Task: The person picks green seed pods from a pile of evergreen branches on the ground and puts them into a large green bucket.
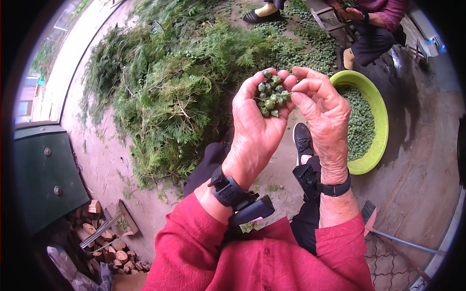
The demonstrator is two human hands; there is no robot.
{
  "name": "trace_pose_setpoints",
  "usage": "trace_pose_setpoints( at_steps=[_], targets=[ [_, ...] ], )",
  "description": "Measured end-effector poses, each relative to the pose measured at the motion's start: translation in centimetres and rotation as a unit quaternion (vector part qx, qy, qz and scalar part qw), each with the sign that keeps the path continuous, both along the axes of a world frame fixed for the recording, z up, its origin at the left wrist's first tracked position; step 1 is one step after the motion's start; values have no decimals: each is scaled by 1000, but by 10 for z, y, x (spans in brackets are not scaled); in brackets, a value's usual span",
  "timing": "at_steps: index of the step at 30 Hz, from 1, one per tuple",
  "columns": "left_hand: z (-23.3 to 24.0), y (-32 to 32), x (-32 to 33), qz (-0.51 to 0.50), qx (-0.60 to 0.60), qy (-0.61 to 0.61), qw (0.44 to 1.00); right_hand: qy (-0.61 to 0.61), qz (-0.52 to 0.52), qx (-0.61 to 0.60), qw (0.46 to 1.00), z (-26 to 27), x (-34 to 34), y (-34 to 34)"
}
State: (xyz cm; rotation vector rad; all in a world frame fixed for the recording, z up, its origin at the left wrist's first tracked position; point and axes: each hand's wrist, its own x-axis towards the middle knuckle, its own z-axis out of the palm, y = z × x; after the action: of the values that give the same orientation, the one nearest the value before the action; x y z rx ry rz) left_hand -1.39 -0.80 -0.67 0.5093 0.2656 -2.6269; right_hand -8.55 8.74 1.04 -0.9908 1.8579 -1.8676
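Note:
In the cupped palm of my left hand (256,116) lies a small heap of green conifer seed cones (270,96), knobbly and bluish-green. My right hand (322,105) is beside it, thumb and fingertips pinched at a small cone sprig (285,94) at the heap's right edge. Both hands are raised in front of me, close together. Behind my right hand, a lime-green plastic basin (382,145) holds many of the same cones (358,125); my wrist and hand hide its left side.
A large pile of cut conifer branches (171,94) covers the floor ahead and left. Loose cones (313,47) are spread beyond it. Another person (378,25) sits at upper right by a wooden stool (324,18). Firewood (113,251) lies lower left; a broom (369,216) lower right.

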Motion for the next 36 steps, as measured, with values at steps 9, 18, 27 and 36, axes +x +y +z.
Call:
trace_pose_setpoints(
  at_steps=[9,18,27,36],
  targets=[
    [10,1,2,-4,-84,-73,994,-100,-7,-54,993,9,-4,3],
    [11,-2,1,10,-110,-63,992,-145,250,61,955,28,-21,30],
    [7,0,-2,-1,-108,-52,993,-92,66,101,988,24,13,7],
    [11,7,-4,-23,-92,-93,991,-156,12,44,987,27,15,4]
  ],
)
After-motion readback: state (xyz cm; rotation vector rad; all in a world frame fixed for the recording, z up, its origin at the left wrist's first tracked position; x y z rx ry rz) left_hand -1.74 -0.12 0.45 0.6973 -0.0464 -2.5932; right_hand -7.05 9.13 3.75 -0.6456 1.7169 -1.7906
